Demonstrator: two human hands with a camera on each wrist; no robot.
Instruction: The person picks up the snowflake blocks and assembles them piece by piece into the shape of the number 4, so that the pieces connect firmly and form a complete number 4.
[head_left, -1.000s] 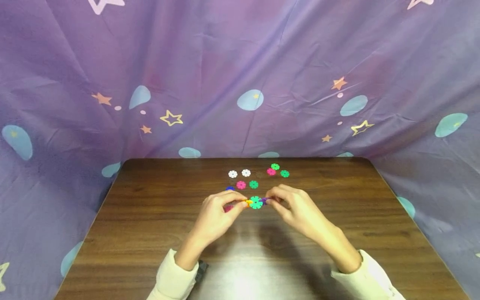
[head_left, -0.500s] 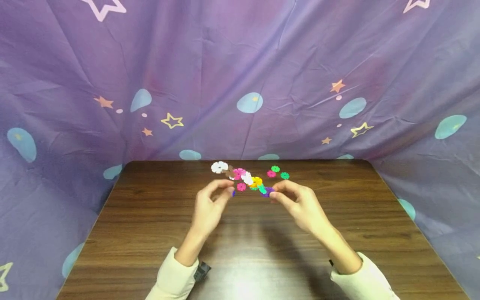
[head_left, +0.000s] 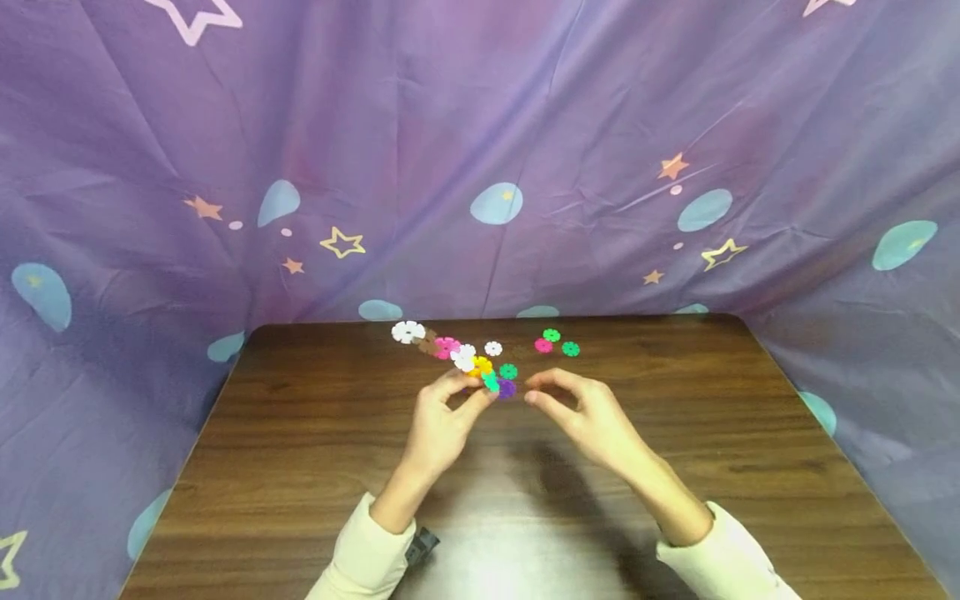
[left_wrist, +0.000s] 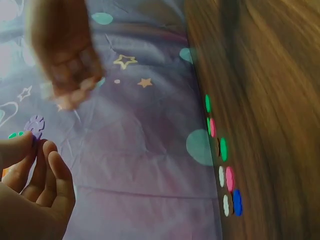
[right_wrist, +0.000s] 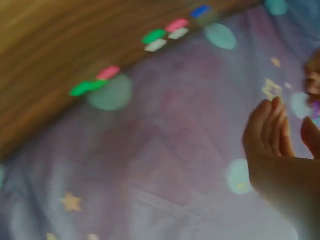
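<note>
A chain of interlocking snowflake discs slants up and away to the left in the head view, from a white disc (head_left: 408, 332) through brown, pink (head_left: 447, 347), white, yellow (head_left: 481, 365) and green to a purple disc (head_left: 507, 388). My left hand (head_left: 438, 429) pinches the chain near its green and purple end, between thumb and fingers. In the left wrist view the purple disc (left_wrist: 36, 125) stands up just past the thumb tip. Just right of the purple disc, my right hand (head_left: 600, 425) has thumb and fingers apart, holding nothing.
Loose snowflake discs lie on the wooden table (head_left: 337, 442) beyond the hands: white (head_left: 492, 348), green (head_left: 508, 372), and a pink (head_left: 543, 345) and green (head_left: 571, 349) group. A blue disc (left_wrist: 237, 202) shows in the left wrist view. A purple curtain hangs behind.
Both hands pinched the chain a second ago. The left let go and the right held it by the purple disc; now the left pinches that end and the right has released it. The chain shifted left.
</note>
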